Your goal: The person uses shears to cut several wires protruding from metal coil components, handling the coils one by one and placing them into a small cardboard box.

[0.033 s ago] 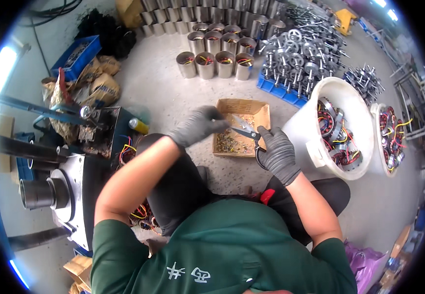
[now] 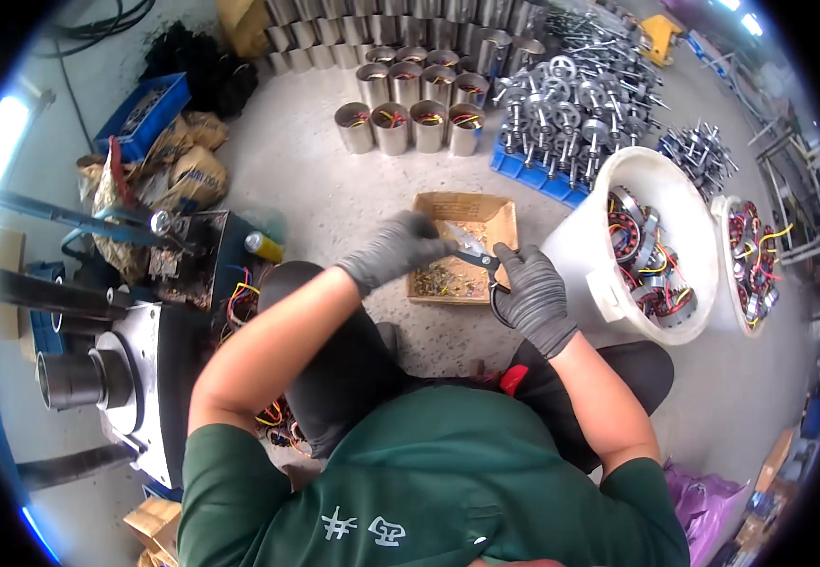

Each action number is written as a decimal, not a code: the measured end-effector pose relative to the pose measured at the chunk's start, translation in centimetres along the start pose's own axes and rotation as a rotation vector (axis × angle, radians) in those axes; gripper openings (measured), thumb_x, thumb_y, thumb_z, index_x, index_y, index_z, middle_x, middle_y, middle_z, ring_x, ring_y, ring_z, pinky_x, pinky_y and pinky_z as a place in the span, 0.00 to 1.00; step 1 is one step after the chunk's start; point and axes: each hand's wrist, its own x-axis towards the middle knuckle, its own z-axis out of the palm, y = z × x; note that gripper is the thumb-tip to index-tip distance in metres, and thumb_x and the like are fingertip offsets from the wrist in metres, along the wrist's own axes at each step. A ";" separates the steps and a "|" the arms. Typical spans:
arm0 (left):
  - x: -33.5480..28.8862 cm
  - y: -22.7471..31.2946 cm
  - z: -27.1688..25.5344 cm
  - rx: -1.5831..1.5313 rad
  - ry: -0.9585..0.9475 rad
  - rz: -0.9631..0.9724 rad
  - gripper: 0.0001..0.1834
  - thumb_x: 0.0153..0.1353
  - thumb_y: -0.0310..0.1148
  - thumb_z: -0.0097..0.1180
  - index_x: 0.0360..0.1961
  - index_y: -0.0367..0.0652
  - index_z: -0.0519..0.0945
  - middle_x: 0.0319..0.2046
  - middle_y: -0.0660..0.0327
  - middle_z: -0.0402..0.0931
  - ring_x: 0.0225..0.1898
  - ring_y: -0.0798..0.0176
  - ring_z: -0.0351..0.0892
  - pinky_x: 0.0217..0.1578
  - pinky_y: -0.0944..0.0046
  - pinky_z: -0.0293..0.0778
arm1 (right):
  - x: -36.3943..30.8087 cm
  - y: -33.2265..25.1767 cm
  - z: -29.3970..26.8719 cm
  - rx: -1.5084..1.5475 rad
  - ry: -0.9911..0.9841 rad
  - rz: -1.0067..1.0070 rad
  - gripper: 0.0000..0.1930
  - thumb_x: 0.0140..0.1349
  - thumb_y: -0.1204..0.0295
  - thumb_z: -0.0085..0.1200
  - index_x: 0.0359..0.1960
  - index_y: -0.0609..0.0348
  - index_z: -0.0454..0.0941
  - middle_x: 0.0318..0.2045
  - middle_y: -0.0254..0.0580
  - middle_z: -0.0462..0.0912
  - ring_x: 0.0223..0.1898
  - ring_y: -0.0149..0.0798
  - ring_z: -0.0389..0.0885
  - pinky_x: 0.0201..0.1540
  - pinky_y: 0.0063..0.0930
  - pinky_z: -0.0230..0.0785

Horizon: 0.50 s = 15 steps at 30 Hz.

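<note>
My right hand, in a grey glove, is wrapped round the black handles of a pair of scissors. Their blades point left above a shallow cardboard box with small scraps in its bottom. My left hand, gloved alike, is closed, its fingertips right at the blade ends; whatever they pinch is too small or hidden to name. A pale, pointed piece shows just behind the blades, over the box.
A white bucket of wired motor stators stands at my right, a second container beyond it. Ahead are rows of metal cylinders and a blue crate heaped with shafted rotors. A machine flanks my left.
My left hand has shifted slightly right, its fingertips now nearer the scissors and covering the blade ends. My right hand keeps its grip in nearly the same place.
</note>
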 end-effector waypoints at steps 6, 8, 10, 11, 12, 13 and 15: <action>3.1 0.2 5.8 -0.491 -0.052 -0.004 0.16 0.57 0.39 0.69 0.38 0.36 0.85 0.31 0.62 0.83 0.32 0.69 0.78 0.38 0.66 0.75 | 0.1 0.9 -0.4 -0.058 -0.075 0.026 0.28 0.49 0.62 0.65 0.54 0.56 0.80 0.35 0.54 0.78 0.38 0.52 0.80 0.44 0.45 0.75; 4.4 -1.9 7.0 -0.587 -0.003 -0.054 0.13 0.58 0.37 0.67 0.35 0.37 0.85 0.28 0.64 0.81 0.29 0.70 0.75 0.34 0.68 0.72 | 0.3 1.1 -0.9 -0.053 -0.097 0.004 0.28 0.49 0.62 0.64 0.54 0.56 0.80 0.35 0.54 0.78 0.38 0.52 0.80 0.44 0.45 0.75; 5.5 -3.8 7.0 -0.817 0.101 -0.070 0.11 0.58 0.35 0.65 0.34 0.37 0.85 0.26 0.64 0.80 0.29 0.70 0.75 0.34 0.68 0.72 | 0.3 1.2 -0.8 -0.094 -0.117 0.016 0.27 0.50 0.62 0.63 0.54 0.56 0.79 0.35 0.53 0.79 0.37 0.52 0.80 0.45 0.44 0.75; 6.3 -4.8 6.2 -0.733 0.145 -0.090 0.10 0.58 0.34 0.63 0.34 0.37 0.85 0.27 0.63 0.80 0.29 0.69 0.76 0.34 0.68 0.72 | 0.5 1.3 -0.8 -0.113 -0.117 0.027 0.27 0.50 0.61 0.63 0.54 0.56 0.79 0.33 0.52 0.80 0.36 0.52 0.81 0.44 0.44 0.75; 6.9 -4.8 5.6 -0.649 0.180 -0.109 0.09 0.59 0.33 0.62 0.34 0.37 0.85 0.27 0.62 0.80 0.29 0.69 0.76 0.34 0.68 0.72 | 0.4 1.8 -1.1 -0.134 -0.121 0.047 0.27 0.50 0.61 0.62 0.54 0.56 0.79 0.32 0.52 0.80 0.36 0.52 0.82 0.43 0.44 0.76; 7.4 -4.7 5.6 -0.549 0.224 -0.056 0.09 0.58 0.31 0.59 0.33 0.35 0.85 0.26 0.62 0.80 0.29 0.66 0.76 0.35 0.65 0.74 | 0.3 2.4 -2.1 -0.107 -0.147 0.110 0.26 0.52 0.61 0.62 0.53 0.56 0.79 0.32 0.52 0.81 0.36 0.52 0.82 0.43 0.44 0.76; 7.8 -6.0 4.9 -0.148 0.272 0.145 0.11 0.58 0.33 0.59 0.34 0.35 0.85 0.30 0.52 0.81 0.33 0.53 0.80 0.40 0.55 0.75 | 0.9 2.9 -4.4 -0.038 -0.190 0.209 0.24 0.55 0.60 0.61 0.53 0.57 0.79 0.32 0.52 0.82 0.36 0.52 0.83 0.42 0.45 0.76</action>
